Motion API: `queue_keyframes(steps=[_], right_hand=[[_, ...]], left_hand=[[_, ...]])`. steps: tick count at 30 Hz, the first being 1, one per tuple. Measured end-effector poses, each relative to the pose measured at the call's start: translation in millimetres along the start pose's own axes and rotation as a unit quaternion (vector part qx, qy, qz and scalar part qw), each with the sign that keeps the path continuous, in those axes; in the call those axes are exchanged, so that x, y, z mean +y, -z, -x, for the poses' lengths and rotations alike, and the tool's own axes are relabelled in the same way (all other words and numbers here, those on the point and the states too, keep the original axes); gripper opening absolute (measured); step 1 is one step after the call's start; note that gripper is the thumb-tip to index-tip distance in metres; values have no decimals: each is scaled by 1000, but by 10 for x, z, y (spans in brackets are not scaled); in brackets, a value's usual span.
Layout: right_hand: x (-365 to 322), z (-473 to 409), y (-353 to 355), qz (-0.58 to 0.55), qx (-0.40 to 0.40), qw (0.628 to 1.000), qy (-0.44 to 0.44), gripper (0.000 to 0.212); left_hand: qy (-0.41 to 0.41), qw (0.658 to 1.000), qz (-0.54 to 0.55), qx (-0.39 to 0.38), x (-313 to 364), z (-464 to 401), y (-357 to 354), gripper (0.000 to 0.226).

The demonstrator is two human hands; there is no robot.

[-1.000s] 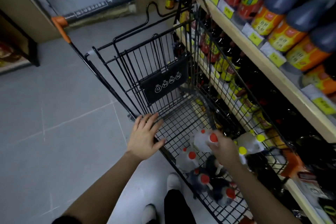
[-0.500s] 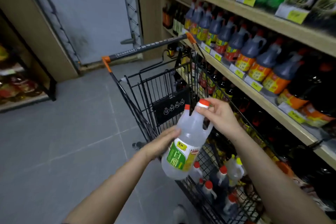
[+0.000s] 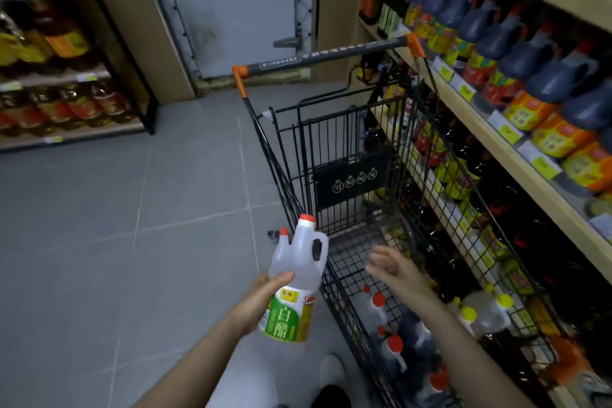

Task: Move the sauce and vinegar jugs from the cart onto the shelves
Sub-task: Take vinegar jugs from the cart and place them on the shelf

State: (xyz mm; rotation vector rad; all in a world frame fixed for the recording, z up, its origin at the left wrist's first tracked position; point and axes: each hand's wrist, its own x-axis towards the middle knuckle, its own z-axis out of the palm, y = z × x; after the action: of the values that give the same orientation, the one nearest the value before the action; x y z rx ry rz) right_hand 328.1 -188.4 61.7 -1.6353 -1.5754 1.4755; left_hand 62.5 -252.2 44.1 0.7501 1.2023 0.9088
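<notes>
My left hand [image 3: 261, 296] grips a clear vinegar jug [image 3: 296, 278] with a red cap and a green label, held upright just left of the black wire cart [image 3: 334, 129]. Over the cart's basket, my right hand [image 3: 392, 267] hovers with fingers spread and nothing in it. Several jugs lie at the near end of the cart: clear ones with red caps [image 3: 377, 306], dark sauce jugs [image 3: 415, 336], and clear ones with yellow caps [image 3: 485, 311]. The wooden shelves [image 3: 477, 116] on the right carry rows of dark sauce jugs [image 3: 556, 76] with orange labels.
The cart's handle [image 3: 328, 55] with orange ends points away from me, close to the shelf edge. Grey tiled floor [image 3: 132, 225] spreads to the left. Another shelf unit with oil bottles [image 3: 66, 103] stands at far left. A pale door [image 3: 238, 7] is ahead. My shoe [image 3: 332, 369] shows below.
My right hand has let go of the jug's neck and moved right over the cart. My left hand now holds the vinegar jug alone, lower and left of the cart.
</notes>
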Motion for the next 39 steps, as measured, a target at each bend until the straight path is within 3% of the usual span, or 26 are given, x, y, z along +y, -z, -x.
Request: queue_keyframes(steps=[4,6,8,11,16,19,23,28,37,39], right_hand=[[714,-228,-66,-1,7,993,-115,61],[924,-409,-168,3,6,990,-140,57],[1103,-549,-286,80,2,987,-137,47],[1317,-605,-402,190,5,975,-114,39],[1490,-561,-360,237,-27,966,-103,35],[1458,-530,-366,209,4,968,-135,32],[1358,-538,-317,132,66,982,-121,12],[1227,-483,-128,113,118,985,-54,18],[-57,160,535,-51,254,964,59,11],[-251,406,524,-146,279,946,83,7]], left_hand=[[12,998,19,61,-268,-83,108,75],[18,995,23,92,-332,-152,118,60],[26,993,28,110,-406,-208,135,54],[43,990,40,128,-561,-238,138,71],[63,986,49,143,-708,-205,70,77],[54,988,41,140,-589,-190,-3,75],[37,991,21,125,-375,-157,-39,81],[29,993,9,116,-347,-86,11,77],[2,999,-26,43,47,-61,-144,91],[-6,999,-31,10,142,13,-215,95]])
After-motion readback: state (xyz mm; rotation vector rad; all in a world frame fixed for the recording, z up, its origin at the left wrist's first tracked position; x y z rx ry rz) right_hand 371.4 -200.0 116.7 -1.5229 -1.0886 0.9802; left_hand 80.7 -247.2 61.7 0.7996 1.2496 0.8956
